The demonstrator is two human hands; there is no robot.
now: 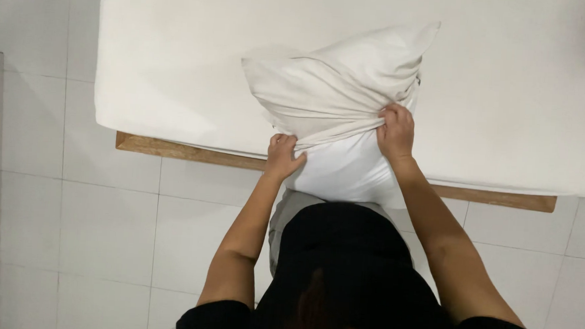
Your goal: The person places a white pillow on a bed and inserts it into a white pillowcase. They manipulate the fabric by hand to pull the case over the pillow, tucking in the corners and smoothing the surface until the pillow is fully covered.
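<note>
At the near bed edge | pillow [345, 170] half inside cream pillowcase [340, 87], long axis running from you up-right across the white mattress [178, 58] | your left hand [283, 155] and right hand [395, 131] both fisted on the bunched case hem | wooden frame [173, 150] below.

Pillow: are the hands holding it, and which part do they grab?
Both hands hold the pillowcase by its open edge: left hand at one side, right hand at the other, over the white pillow.
</note>
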